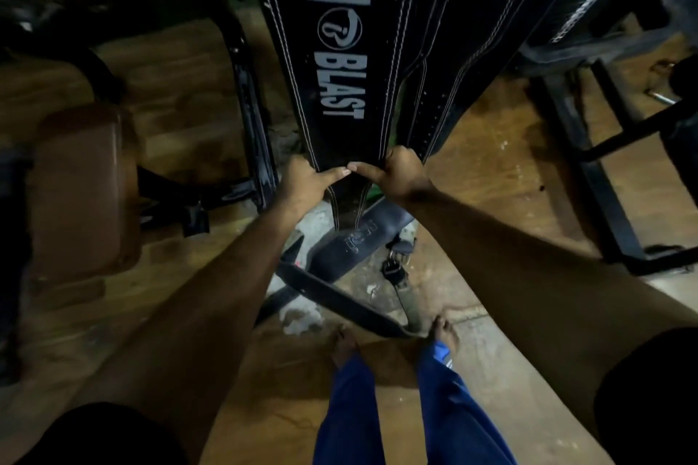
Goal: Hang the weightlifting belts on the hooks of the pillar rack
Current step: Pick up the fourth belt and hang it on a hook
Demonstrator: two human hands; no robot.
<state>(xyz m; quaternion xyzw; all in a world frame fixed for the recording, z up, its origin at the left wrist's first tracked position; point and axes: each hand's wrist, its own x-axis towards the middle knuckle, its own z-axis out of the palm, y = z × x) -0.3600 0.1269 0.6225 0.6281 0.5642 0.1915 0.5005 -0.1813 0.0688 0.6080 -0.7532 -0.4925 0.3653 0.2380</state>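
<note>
A wide black weightlifting belt [340, 49] with white stitching and white lettering hangs down from above the frame, its top end hidden. My left hand [306, 177] and my right hand [396, 172] both grip its narrow lower end, thumbs meeting across the front. A second black belt [445, 60] hangs just behind it to the right. On the floor below lie two more dark belts [355, 242], one with a metal buckle [393, 268]. The hooks and the pillar are out of view.
A black machine frame [253, 117] stands at the left of the belts, and another black frame [604, 177] at the right. A brown padded seat [83, 185] sits at the far left. My bare feet [347, 347] and blue trousers are on the wooden floor.
</note>
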